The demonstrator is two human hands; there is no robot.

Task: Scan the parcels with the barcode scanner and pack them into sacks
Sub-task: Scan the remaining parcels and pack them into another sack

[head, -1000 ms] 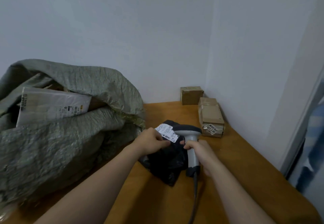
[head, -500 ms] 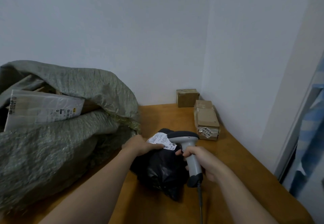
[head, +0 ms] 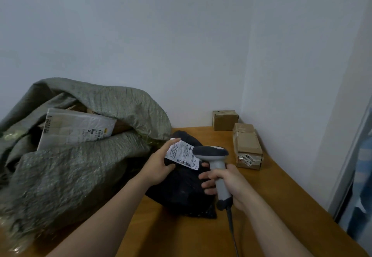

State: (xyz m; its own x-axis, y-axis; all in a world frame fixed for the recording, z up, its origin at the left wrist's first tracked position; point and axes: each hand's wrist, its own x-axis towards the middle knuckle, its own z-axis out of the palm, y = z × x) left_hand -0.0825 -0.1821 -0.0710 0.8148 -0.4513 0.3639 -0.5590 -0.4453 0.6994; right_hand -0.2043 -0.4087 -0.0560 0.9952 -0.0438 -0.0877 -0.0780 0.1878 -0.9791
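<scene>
A black plastic parcel (head: pixel 181 192) with a white shipping label (head: pixel 182 153) lies on the wooden table (head: pixel 271 206). My left hand (head: pixel 159 164) grips the parcel's upper left side, fingers along the label's edge. My right hand (head: pixel 223 184) holds the grey barcode scanner (head: pixel 216 162) by its handle, its dark head just right of the label; the cable trails toward me. A large grey-green woven sack (head: pixel 66 156) lies open on the left, with a white flat parcel (head: pixel 76 128) in its mouth.
Two brown cardboard boxes stand at the back right by the wall corner: a small one (head: pixel 225 120) and a longer one (head: pixel 247 146) with a label on its near end. A doorway or glass edge (head: pixel 354 156) borders the table's right side.
My left hand has lifted and tilted the black parcel so the label faces up more. The scanner has stayed beside the label. The camera has moved a little.
</scene>
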